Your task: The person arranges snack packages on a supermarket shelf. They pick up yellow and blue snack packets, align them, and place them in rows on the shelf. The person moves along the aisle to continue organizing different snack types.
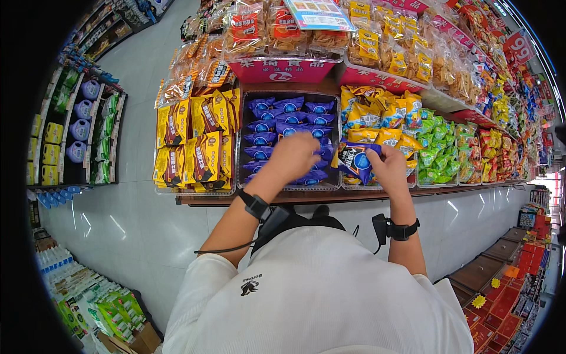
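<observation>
Before me a clear plastic bin (242, 175) holds rows of small purple snack packets (259, 139) with round blue marks. My left hand (295, 155) is over the middle of these rows with its fingers curled. Its palm side is hidden, so whether it touches or grips a packet cannot be told. To the right, my right hand (390, 166) pinches a purple packet (357, 161) by its right edge, thumb on top. That packet is tilted above the neighbouring bin of yellow snack bags (367, 116) and covers some of them. Both wrists wear black straps with small devices and cables.
Left of the purple rows are yellow and brown packets (208, 152). Green packets (435, 150) stand further right. Behind rise pink-fronted bins (283, 71) of clear-bagged snacks. The wooden table edge (212, 200) runs before me. Shelves with purple jugs (84, 109) are at left.
</observation>
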Tool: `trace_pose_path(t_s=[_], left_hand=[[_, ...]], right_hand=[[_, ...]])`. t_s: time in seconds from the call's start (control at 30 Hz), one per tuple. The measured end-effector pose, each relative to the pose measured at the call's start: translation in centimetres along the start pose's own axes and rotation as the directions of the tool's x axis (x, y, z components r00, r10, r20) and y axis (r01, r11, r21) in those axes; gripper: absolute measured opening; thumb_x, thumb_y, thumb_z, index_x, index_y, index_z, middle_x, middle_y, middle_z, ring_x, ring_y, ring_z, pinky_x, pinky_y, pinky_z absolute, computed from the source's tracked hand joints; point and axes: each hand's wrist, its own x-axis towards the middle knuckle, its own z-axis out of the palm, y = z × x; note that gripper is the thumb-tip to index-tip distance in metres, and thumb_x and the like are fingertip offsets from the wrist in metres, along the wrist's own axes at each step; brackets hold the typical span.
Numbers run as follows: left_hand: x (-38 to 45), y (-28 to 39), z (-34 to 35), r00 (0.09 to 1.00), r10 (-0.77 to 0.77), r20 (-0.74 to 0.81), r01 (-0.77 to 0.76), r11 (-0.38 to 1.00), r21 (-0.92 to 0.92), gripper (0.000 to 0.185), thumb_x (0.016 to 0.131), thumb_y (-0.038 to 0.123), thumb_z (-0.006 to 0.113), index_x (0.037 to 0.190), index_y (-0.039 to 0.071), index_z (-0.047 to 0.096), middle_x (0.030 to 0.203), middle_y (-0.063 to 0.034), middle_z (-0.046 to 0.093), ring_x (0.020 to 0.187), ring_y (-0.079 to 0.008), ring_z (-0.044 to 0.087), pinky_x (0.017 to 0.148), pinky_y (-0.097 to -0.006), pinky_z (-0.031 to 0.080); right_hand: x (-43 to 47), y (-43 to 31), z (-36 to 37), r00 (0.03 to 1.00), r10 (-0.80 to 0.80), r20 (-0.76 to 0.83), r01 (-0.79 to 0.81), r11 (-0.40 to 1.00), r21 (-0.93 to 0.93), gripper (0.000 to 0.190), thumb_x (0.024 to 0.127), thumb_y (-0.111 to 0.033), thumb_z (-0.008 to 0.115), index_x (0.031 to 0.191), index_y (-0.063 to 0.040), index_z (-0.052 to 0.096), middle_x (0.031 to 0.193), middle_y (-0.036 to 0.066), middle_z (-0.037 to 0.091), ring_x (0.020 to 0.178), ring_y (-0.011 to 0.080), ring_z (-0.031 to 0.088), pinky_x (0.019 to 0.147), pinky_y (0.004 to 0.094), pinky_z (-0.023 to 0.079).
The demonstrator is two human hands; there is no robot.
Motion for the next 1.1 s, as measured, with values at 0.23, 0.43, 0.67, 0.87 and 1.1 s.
trace_pose_path(t_s=[0.23, 0.43, 0.67, 0.87, 1.1], left_hand=[[-7.6, -0.8, 2.4, 0.968, -0.225, 0.111, 0.221, 0.974, 0.048, 0.025, 0.083, 0.022, 0.082, 0.098, 0.004, 0.074, 0.097, -0.0158, 0.070, 0.096, -0.0391, 0.067, 0.083, -0.0482, 0.055], [-7.0, -4.3, -2.7, 0.960, -0.251, -0.128, 0.269, 0.950, 0.157, 0.021, 0.081, 0.009, 0.079, 0.100, 0.003, 0.072, 0.101, -0.0170, 0.068, 0.101, -0.0386, 0.064, 0.087, -0.0480, 0.054], [-1.3, -6.9, -0.4, 0.975, -0.120, -0.189, 0.172, 0.941, 0.290, 0.035, 0.076, 0.008, 0.082, 0.109, 0.005, 0.071, 0.114, -0.0129, 0.066, 0.114, -0.0351, 0.060, 0.098, -0.0483, 0.048], [0.0, -7.9, -0.6, 0.963, -0.221, -0.152, 0.254, 0.933, 0.254, 0.042, 0.078, 0.011, 0.083, 0.117, 0.006, 0.072, 0.117, -0.0132, 0.067, 0.119, -0.0354, 0.060, 0.102, -0.0483, 0.048], [-4.8, -5.0, -3.6, 0.935, -0.337, 0.109, 0.304, 0.922, 0.240, 0.034, 0.076, 0.012, 0.084, 0.109, 0.005, 0.076, 0.118, -0.0142, 0.068, 0.119, -0.0387, 0.059, 0.101, -0.0485, 0.049]], right_hand=[[-1.0, 1.0, -0.8, 0.982, -0.188, -0.033, 0.188, 0.982, -0.025, 0.020, 0.096, -0.016, 0.071, 0.092, 0.003, 0.068, 0.076, 0.010, 0.063, 0.069, 0.0201, 0.058, 0.063, 0.0347, 0.047], [-0.3, -1.9, 0.0, 0.963, -0.269, 0.016, 0.269, 0.960, -0.076, 0.019, 0.094, -0.016, 0.072, 0.095, 0.003, 0.068, 0.086, 0.022, 0.067, 0.080, 0.0424, 0.066, 0.071, 0.0464, 0.052], [-0.1, -4.0, 1.7, 0.919, -0.358, 0.162, 0.366, 0.930, -0.023, 0.018, 0.093, -0.014, 0.072, 0.094, 0.003, 0.067, 0.085, 0.023, 0.066, 0.080, 0.0434, 0.065, 0.070, 0.0468, 0.051], [1.3, -4.4, 3.2, 0.863, -0.406, 0.300, 0.419, 0.908, 0.022, 0.021, 0.096, -0.017, 0.070, 0.093, 0.002, 0.061, 0.079, 0.022, 0.060, 0.073, 0.0399, 0.060, 0.065, 0.0433, 0.048], [6.2, -6.6, 7.8, 0.769, -0.600, 0.221, 0.610, 0.792, 0.024, 0.014, 0.096, -0.013, 0.069, 0.102, 0.000, 0.068, 0.089, 0.022, 0.068, 0.085, 0.0438, 0.066, 0.073, 0.0466, 0.052]])
